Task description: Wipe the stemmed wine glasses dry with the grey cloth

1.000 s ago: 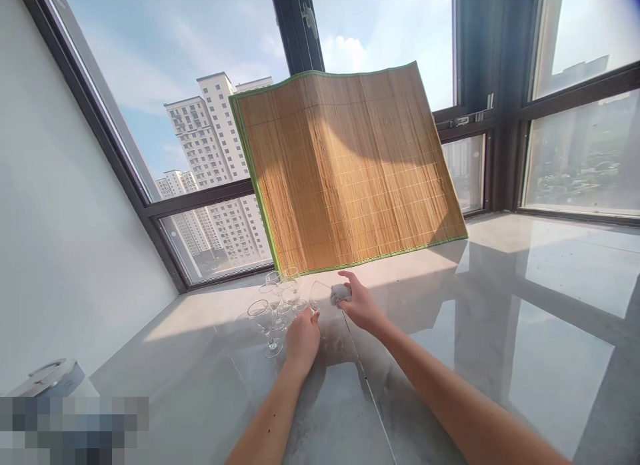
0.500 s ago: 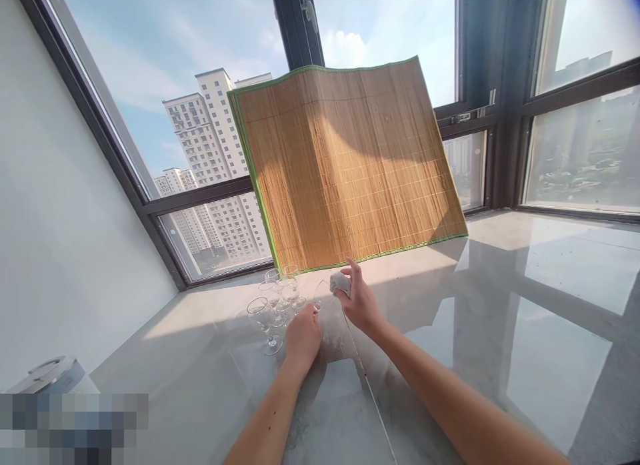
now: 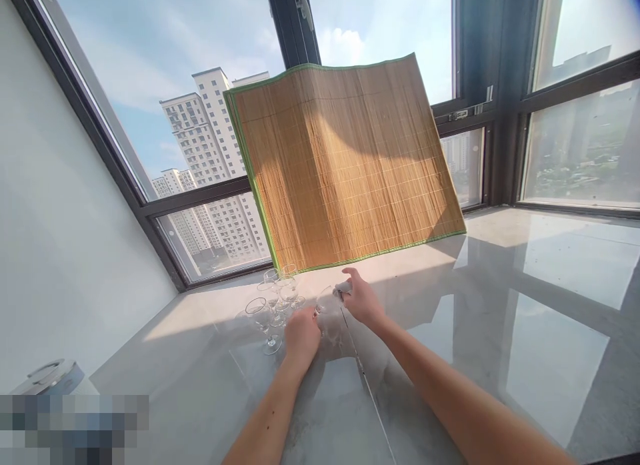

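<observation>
My left hand [image 3: 301, 334] is closed around the lower part of a clear stemmed glass [image 3: 326, 301], which is tipped toward the right. My right hand [image 3: 363, 299] pinches a small grey cloth [image 3: 343, 289] against the glass's rim, the forefinger raised. To the left, several more stemmed glasses [image 3: 273, 298] stand upright in a cluster on the glossy grey marble surface [image 3: 500, 331].
A bamboo mat with green edging [image 3: 345, 165] leans against the dark window frame [image 3: 200, 199] behind the glasses. A white wall runs along the left. A round metal lid [image 3: 47, 375] shows at the lower left.
My right hand lifted the cloth off the glass, then brought it back down onto the rim. The left hand stays gripping the glass.
</observation>
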The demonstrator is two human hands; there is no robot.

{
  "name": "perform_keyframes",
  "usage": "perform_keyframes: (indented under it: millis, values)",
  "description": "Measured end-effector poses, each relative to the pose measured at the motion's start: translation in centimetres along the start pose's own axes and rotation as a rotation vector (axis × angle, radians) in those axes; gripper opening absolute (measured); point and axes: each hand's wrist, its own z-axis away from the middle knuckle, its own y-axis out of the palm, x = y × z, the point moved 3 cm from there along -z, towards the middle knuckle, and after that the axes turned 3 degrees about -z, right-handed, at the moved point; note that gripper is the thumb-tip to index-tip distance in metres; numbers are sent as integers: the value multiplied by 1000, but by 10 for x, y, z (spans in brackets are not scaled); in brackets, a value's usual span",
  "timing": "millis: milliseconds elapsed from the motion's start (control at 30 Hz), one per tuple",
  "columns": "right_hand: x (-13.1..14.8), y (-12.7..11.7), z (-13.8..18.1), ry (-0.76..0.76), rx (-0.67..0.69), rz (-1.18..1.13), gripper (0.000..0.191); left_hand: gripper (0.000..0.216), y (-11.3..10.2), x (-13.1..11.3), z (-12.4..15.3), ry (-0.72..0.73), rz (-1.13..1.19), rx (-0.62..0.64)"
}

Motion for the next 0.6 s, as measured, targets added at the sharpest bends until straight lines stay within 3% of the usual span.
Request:
perform_keyframes:
  millis: [133, 267, 400, 600]
  values:
    - [-19, 10, -2, 242, 186, -131, 54, 27, -4, -2, 2, 33, -8, -6]
    - [-21, 18, 2, 283, 231, -195, 52, 28, -6, -4, 3, 48, 34, 8]
    - [-14, 19, 3, 206, 105, -280, 65, 27, -6, -4, 2, 20, 57, 2]
    - [1, 15, 7, -41, -35, -388, 61, 26, -5, -5, 2, 8, 154, -24]
